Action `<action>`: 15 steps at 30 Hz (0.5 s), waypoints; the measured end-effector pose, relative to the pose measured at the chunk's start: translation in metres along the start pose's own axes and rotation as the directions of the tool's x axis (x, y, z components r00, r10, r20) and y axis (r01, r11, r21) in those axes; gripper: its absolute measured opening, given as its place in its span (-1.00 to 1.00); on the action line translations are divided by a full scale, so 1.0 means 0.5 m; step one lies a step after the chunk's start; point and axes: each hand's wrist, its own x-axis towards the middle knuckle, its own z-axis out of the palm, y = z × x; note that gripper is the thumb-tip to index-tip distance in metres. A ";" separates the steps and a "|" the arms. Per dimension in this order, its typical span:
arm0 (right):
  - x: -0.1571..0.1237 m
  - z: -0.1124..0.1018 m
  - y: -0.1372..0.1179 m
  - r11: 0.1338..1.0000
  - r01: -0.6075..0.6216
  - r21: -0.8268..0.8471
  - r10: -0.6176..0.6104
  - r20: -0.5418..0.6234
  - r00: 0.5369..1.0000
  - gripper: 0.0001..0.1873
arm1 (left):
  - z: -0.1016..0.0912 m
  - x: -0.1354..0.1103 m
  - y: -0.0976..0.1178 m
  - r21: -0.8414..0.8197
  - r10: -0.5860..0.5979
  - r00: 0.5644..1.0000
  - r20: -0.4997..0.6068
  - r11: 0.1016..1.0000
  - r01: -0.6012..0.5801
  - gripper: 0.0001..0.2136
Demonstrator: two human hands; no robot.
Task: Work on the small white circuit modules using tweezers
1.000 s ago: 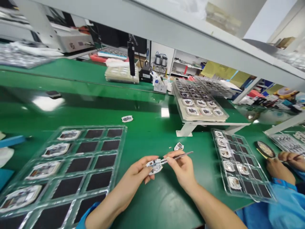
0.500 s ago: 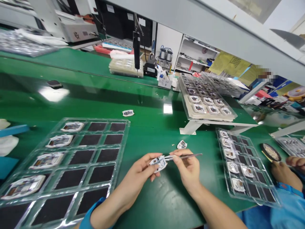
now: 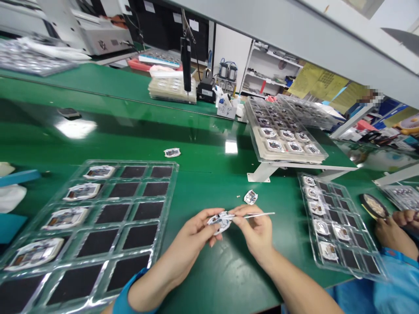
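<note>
My left hand pinches a small white electronic part just above the green bench. My right hand grips metal tweezers, whose tips touch that part. A second small part lies loose on the bench just beyond my hands. To the left lies a clear compartment tray; its left column holds several parts and the other cells show dark foam. Another clear tray with several parts lies to the right.
A raised white stand carries stacked trays of parts behind my hands. One loose part lies farther back. A co-worker's hands in blue sleeves work at the far right by a round dish. An electric screwdriver hangs at the back.
The view has shifted slightly. My hands stay together on the part, and the tweezers have tilted a little flatter against it.
</note>
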 end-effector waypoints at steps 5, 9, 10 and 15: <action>0.004 -0.004 -0.004 0.940 0.302 -0.161 -0.264 0.221 0.939 -0.93 | -0.005 0.004 -0.009 0.056 0.015 1.000 -0.003 0.998 -0.015 -0.61; 0.003 -0.004 -0.003 0.962 0.224 -0.157 -0.198 0.167 0.966 -0.91 | -0.007 0.008 -0.012 0.078 0.036 0.999 -0.028 0.996 -0.034 -0.63; 0.001 -0.004 -0.003 0.977 0.164 -0.139 -0.146 0.134 0.980 -0.92 | -0.008 0.009 -0.013 0.089 0.039 0.999 -0.034 0.995 -0.036 -0.63; 0.000 -0.004 -0.007 0.988 -0.152 0.017 0.151 0.014 0.988 -0.95 | -0.011 0.012 -0.015 0.169 0.058 0.997 -0.051 0.984 -0.049 -0.62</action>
